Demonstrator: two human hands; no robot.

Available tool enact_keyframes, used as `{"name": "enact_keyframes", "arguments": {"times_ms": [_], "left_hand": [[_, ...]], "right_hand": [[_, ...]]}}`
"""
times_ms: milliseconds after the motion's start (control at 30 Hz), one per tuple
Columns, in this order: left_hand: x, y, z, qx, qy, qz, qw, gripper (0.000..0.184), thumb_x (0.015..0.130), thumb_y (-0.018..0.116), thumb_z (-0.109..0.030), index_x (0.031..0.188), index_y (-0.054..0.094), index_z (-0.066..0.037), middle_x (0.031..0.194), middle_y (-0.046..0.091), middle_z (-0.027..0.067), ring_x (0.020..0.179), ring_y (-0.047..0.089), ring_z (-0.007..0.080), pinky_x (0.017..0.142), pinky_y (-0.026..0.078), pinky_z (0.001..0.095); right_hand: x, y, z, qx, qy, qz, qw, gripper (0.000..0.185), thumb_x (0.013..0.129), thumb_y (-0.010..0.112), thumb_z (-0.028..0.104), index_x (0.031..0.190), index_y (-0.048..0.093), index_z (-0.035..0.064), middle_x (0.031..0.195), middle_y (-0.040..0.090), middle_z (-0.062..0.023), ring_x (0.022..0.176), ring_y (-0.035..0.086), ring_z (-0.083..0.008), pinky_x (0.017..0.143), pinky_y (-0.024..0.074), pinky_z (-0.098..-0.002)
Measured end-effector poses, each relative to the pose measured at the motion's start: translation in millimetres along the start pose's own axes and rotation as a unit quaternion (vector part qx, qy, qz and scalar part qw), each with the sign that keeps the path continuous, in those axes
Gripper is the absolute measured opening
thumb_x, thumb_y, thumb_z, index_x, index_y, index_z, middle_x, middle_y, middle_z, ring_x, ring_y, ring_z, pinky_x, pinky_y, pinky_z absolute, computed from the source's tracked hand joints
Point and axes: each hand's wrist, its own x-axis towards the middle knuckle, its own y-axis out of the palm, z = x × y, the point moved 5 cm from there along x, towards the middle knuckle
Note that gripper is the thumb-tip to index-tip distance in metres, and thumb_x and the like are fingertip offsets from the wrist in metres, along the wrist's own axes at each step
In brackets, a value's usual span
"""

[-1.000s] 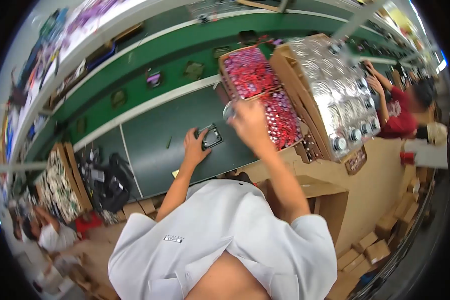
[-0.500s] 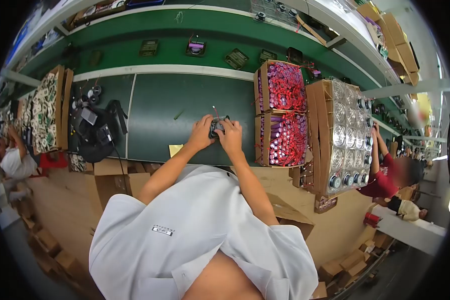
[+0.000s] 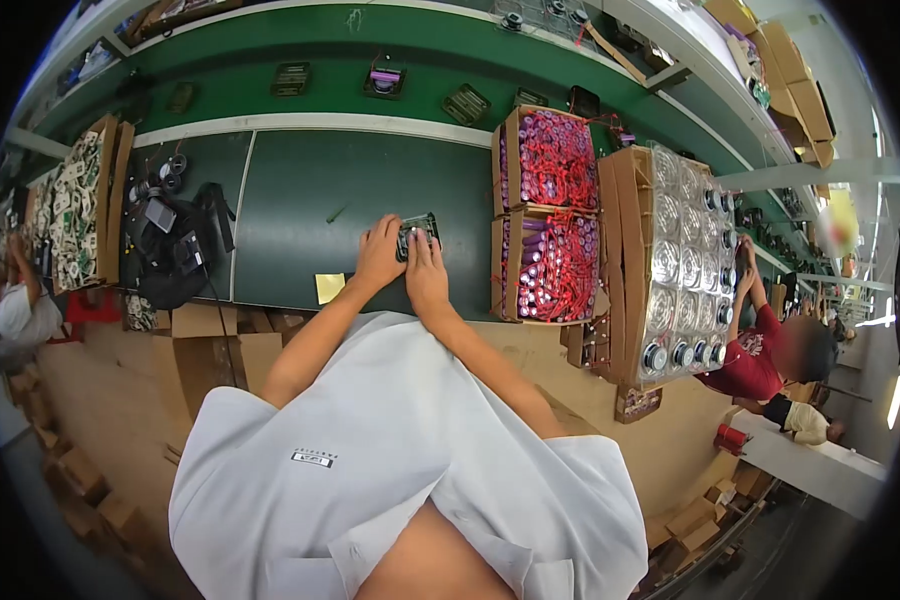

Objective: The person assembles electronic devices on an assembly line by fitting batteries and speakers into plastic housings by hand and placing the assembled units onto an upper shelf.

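Head view: dark casing (image 3: 420, 222) on the bench (image 3: 310, 185), in front of me, left of the boxed purple cells (image 3: 542, 262). Left grip (image 3: 378, 255) against its left side; right grip (image 3: 428, 280) over its near part, fingers extended. Cannot tell if either is closed. Step in hand, I judge: steadying and pressing the casing; next move calls for a firm left brace. Far edge slants, right end farther off; long axis partly covered, pointing unclear.

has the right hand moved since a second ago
Yes: the right hand has moved left, away from the red-wire boxes, and is now at the case.
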Motion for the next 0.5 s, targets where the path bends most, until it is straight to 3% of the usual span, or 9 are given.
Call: {"name": "enact_keyframes", "arguments": {"times_ms": [33,167,300,400,433,500], "left_hand": [[1.8,-1.3,-1.2,0.004,0.000,-0.002,1.000,0.073,0.065,0.083,-0.026,0.127,0.049,-0.008,0.138,0.049,0.0126,0.131,0.046,0.0329,0.102,0.037,0.0500],[-3.1,-5.9,-9.0,0.036,0.009,0.001,0.999,0.072,0.067,0.081,-0.028,0.128,0.049,-0.006,0.138,0.050,0.0129,0.132,0.045,0.0329,0.103,0.036,0.0504],[-0.6,-4.5,-4.1,0.061,0.027,0.019,0.998,0.072,0.068,0.080,-0.029,0.129,0.049,-0.005,0.138,0.050,0.0129,0.137,0.041,0.0325,0.105,0.035,0.0522],[1.3,-5.1,-8.9,0.097,0.049,0.038,0.993,0.074,0.067,0.081,-0.029,0.130,0.050,-0.006,0.139,0.049,0.0125,0.139,0.039,0.0327,0.107,0.033,0.0532],[2.1,-4.8,-9.7,0.107,0.056,0.048,0.991,0.075,0.067,0.082,-0.029,0.130,0.050,-0.007,0.139,0.049,0.0123,0.140,0.038,0.0328,0.107,0.033,0.0534],[3.1,-7.2,-3.9,0.113,0.059,0.051,0.991,0.074,0.066,0.083,-0.029,0.130,0.050,-0.008,0.139,0.049,0.0121,0.141,0.036,0.0337,0.108,0.032,0.0533]], "right_hand": [[-2.8,1.8,-1.1,0.017,0.020,0.026,0.999,0.054,0.093,0.047,0.013,0.143,0.042,-0.0072,0.144,0.049,-0.0193,0.146,0.030,-0.0344,0.121,0.0211,-0.0463],[-21.0,-1.8,-17.1,0.174,0.027,0.035,0.984,0.053,0.092,0.046,0.012,0.142,0.045,-0.0050,0.143,0.052,-0.0189,0.145,0.033,-0.0324,0.120,0.0216,-0.0475],[-20.1,-3.1,-18.0,0.137,0.004,0.000,0.991,0.051,0.089,0.050,0.012,0.137,0.052,-0.0045,0.138,0.056,-0.0188,0.144,0.035,-0.0319,0.120,0.0224,-0.0479],[-23.6,-2.9,-14.6,0.168,-0.002,0.041,0.985,0.052,0.087,0.054,0.012,0.136,0.052,-0.0051,0.136,0.058,-0.0193,0.144,0.036,-0.0330,0.119,0.0243,-0.0488],[-22.0,-8.0,-17.7,0.170,-0.009,-0.016,0.985,0.053,0.083,0.059,0.015,0.132,0.056,-0.0054,0.130,0.061,-0.0204,0.141,0.039,-0.0348,0.118,0.0263,-0.0501],[-6.6,-9.0,-19.0,0.163,-0.016,0.042,0.986,0.049,0.083,0.061,0.015,0.127,0.060,-0.0074,0.126,0.064,-0.0197,0.140,0.040,-0.0336,0.119,0.0229,-0.0494]]}}
